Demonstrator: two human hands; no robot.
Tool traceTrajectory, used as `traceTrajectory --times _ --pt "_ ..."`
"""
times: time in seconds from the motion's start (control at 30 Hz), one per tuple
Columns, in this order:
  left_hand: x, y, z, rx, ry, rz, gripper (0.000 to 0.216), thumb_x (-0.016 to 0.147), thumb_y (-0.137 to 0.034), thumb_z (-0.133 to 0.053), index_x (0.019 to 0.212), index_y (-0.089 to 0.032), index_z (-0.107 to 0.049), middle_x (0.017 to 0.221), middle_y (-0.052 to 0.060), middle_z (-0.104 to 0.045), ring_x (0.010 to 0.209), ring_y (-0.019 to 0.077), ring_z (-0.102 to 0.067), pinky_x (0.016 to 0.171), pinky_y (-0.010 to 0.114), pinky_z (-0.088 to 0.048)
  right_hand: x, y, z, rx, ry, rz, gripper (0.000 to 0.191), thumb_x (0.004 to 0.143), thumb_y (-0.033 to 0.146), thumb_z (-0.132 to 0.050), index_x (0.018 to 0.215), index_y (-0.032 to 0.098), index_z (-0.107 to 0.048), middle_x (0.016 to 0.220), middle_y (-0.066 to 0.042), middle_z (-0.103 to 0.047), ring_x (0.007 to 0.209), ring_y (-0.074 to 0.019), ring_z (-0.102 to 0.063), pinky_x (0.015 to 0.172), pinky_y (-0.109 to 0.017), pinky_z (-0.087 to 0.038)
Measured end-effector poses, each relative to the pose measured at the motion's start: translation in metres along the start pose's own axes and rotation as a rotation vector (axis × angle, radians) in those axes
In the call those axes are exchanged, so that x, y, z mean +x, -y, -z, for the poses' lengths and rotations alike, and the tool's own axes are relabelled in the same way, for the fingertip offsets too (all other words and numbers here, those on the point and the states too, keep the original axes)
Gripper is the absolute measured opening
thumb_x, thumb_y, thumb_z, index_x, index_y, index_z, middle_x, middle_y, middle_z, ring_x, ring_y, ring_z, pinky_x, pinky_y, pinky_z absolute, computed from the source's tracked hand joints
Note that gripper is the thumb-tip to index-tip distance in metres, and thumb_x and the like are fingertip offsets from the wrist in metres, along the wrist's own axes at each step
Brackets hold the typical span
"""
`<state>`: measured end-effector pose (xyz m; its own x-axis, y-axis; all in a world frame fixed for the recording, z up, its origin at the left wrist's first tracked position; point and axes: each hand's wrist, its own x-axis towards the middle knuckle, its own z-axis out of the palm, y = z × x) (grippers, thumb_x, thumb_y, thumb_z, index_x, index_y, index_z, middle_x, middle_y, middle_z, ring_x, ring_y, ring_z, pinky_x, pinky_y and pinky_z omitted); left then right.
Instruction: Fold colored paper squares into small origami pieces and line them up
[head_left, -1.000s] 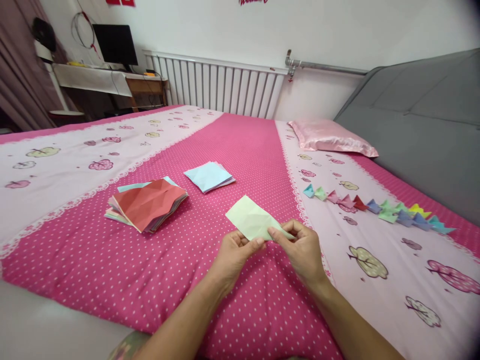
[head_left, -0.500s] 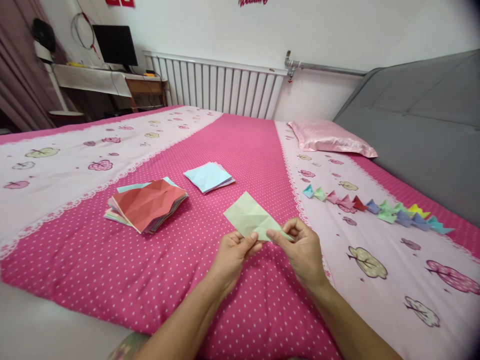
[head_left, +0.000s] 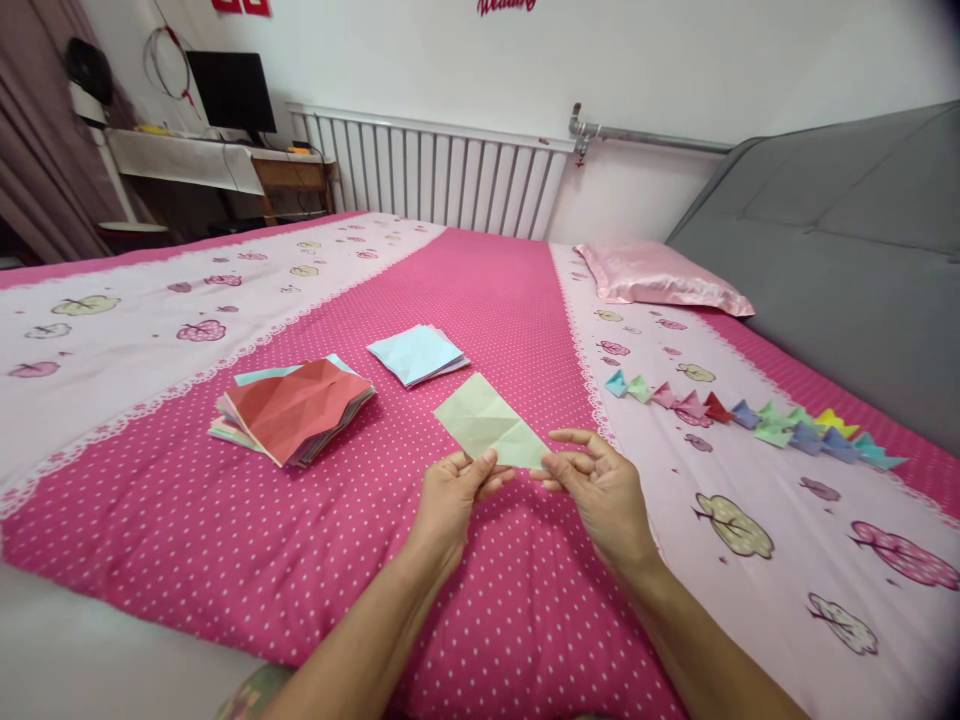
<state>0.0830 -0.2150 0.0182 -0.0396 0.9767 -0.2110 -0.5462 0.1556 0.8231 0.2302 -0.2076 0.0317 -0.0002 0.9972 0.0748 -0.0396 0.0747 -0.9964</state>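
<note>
A pale green creased paper (head_left: pixel 487 422) is held just above the pink dotted bedspread (head_left: pixel 465 300). My left hand (head_left: pixel 450 495) pinches its near left edge with thumb and fingers. On the near right corner, my right hand (head_left: pixel 600 485) grips it with fingers partly stretched. To the left lies a stack of creased coloured sheets with a red one on top (head_left: pixel 296 408). Behind the green paper sits a smaller stack topped by light blue (head_left: pixel 418 352). A row of several small folded paper shapes (head_left: pixel 750 412) runs along the bed on the right.
A pink pillow (head_left: pixel 660 275) lies against the grey headboard (head_left: pixel 840 230) at the right. A white radiator (head_left: pixel 435 170) lines the far wall. A desk with a dark monitor (head_left: pixel 229 90) stands at the far left. The bed's near edge runs lower left.
Both hands have moved slightly away from me and left with the green paper. The paper has turned flatter and reaches further left, and my right fingers have stretched out more.
</note>
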Motion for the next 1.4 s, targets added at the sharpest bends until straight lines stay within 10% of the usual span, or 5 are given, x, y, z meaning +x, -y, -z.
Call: traceTrajectory --times 0.67,1.0,1.17,1.4 --pt "-0.004 -0.008 0.005 0.198 -0.056 0.013 0.022 0.064 -0.029 -0.073 0.065 -0.009 -0.062 0.062 0.007 -0.069 0.054 0.0109 -0.064 0.053 0.016 -0.049 0.013 -0.012 0.01 -0.083 0.207 -0.06 0.033 0.07 0.031 -0.067 0.099 0.017 -0.055 0.081 -0.004 -0.069 0.077 -0.0176 -0.065 0.075 -0.031 -0.047" --pt "-0.008 -0.013 0.004 -0.08 0.151 0.128 0.015 0.075 -0.014 -0.059 0.088 -0.01 -0.066 0.095 0.012 -0.07 0.079 0.0138 -0.067 0.06 0.013 -0.05 0.01 -0.015 0.005 -0.143 0.254 -0.047 0.034 0.072 0.036 -0.066 0.098 0.017 -0.056 0.082 -0.007 -0.068 0.078 -0.0203 -0.065 0.073 -0.034 -0.048" --pt "-0.009 -0.013 0.007 0.004 0.265 -0.032 0.032 0.074 -0.015 -0.048 0.098 -0.007 -0.066 0.102 0.013 -0.067 0.09 0.0214 -0.064 0.079 0.028 -0.05 0.012 -0.012 0.008 -0.258 0.128 0.13 0.053 0.068 0.034 -0.069 0.116 0.023 -0.05 0.122 -0.011 -0.054 0.108 -0.025 -0.053 0.089 -0.041 -0.044" --pt "-0.013 -0.013 0.006 0.304 0.168 -0.292 0.04 0.082 -0.035 -0.05 0.115 -0.014 -0.059 0.114 0.011 -0.062 0.098 0.0254 -0.06 0.084 0.037 -0.047 0.004 -0.003 0.005 -0.268 0.118 0.256 0.071 0.071 0.019 -0.066 0.132 0.034 -0.034 0.118 -0.006 -0.054 0.096 -0.0194 -0.059 0.079 -0.034 -0.051"
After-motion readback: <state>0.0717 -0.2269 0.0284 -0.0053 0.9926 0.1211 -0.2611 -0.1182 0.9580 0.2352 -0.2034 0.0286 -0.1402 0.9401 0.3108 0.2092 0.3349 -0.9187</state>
